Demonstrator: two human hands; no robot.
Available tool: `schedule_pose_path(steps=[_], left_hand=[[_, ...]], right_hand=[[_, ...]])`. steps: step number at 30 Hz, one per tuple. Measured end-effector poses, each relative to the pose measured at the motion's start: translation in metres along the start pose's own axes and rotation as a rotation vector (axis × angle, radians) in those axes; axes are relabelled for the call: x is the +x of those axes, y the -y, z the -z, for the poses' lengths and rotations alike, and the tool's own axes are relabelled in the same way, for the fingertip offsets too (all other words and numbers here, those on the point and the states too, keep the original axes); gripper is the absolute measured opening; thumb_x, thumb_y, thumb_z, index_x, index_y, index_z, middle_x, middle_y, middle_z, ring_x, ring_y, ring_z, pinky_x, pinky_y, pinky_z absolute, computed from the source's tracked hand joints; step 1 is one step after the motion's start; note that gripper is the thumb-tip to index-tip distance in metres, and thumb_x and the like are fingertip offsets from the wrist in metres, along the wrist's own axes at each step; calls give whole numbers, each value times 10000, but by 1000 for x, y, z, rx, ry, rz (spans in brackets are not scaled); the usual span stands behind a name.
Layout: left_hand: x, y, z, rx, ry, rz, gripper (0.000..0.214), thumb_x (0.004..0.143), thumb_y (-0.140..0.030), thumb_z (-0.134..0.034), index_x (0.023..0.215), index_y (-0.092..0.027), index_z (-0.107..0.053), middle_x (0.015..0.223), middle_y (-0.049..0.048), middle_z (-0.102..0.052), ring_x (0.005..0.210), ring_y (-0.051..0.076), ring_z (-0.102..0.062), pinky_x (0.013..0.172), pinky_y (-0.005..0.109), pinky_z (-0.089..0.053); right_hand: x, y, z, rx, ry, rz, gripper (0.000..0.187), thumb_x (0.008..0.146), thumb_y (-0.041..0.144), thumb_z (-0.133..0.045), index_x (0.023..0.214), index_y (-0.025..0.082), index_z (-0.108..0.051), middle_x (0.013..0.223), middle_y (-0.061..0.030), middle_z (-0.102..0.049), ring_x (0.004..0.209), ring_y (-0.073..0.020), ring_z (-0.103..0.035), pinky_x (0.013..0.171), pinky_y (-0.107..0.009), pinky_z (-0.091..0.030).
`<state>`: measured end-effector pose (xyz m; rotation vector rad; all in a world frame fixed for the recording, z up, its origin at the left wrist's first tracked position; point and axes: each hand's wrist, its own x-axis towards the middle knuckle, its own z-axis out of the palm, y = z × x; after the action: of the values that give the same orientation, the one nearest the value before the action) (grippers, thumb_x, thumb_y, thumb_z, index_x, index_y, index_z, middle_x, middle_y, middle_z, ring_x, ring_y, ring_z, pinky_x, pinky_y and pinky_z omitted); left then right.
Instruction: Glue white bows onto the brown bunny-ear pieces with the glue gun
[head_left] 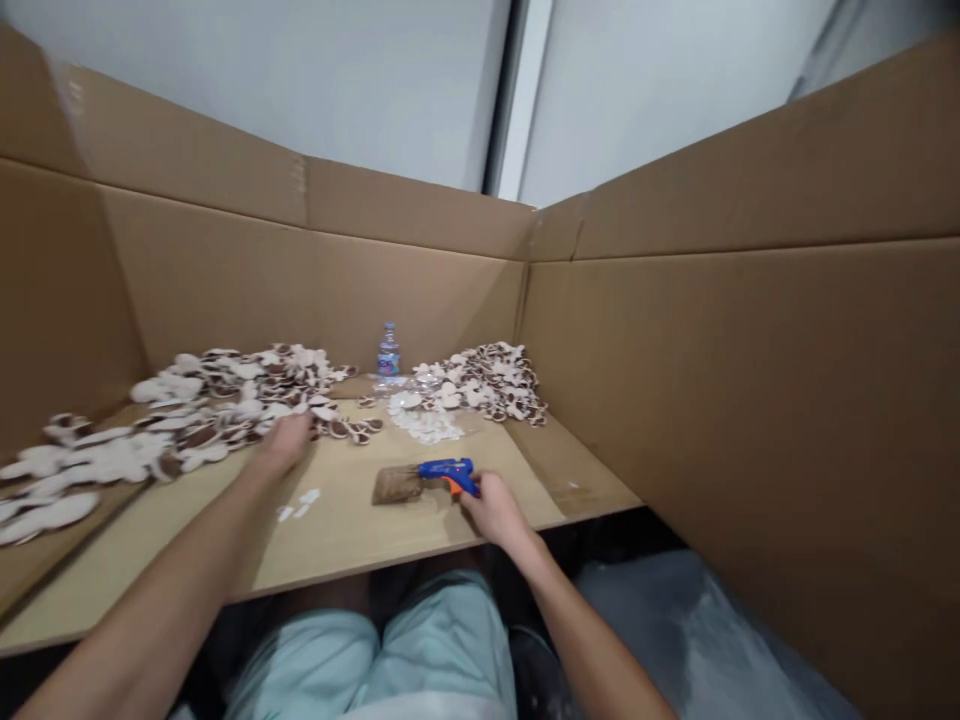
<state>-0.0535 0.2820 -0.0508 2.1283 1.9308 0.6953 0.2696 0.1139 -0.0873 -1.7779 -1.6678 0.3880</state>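
The right hand (495,510) gripped a blue hot glue gun (448,473) at twelve o'clock, fingers closed. The left hand (289,445) touched brown-and-white cutouts (225,395) at eleven o'clock, its grip unclear.

Blue hot glue gun (447,475), orange handle, lying flat, white-and-brown oval cutouts (225,395), heaped in loose piles
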Motion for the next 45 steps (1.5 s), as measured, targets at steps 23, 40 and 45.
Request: schedule_pose_path(steps=[23,40,45], left_hand=[[-131,-59,26,-1044,-168,179,190,702,-234,-764,822,-107,-687,889,74,-745,880,199,-712,842,329,-580],[-238,-112,49,-1233,-206,17,260,646,-264,-833,893,-205,-777,912,32,-783,861,184,-720,780,243,-582],[-243,-114,52,-1235,-219,2,234,638,-249,-836,863,-217,-782,903,25,-785,870,184,-723,792,235,-577]], right_hand=[[-26,37,11,652,11,-1,383,674,415,-669,929,138,-594,551,72,-473,431,-82,-380,403,-201,-312],[-83,71,32,539,-81,202,313,757,421,-662,910,148,-660,604,32,-492,534,-109,-384,465,-200,-351],[-85,71,35,537,-114,233,310,766,422,-658,902,144,-662,606,28,-502,528,-108,-394,466,-200,-367]])
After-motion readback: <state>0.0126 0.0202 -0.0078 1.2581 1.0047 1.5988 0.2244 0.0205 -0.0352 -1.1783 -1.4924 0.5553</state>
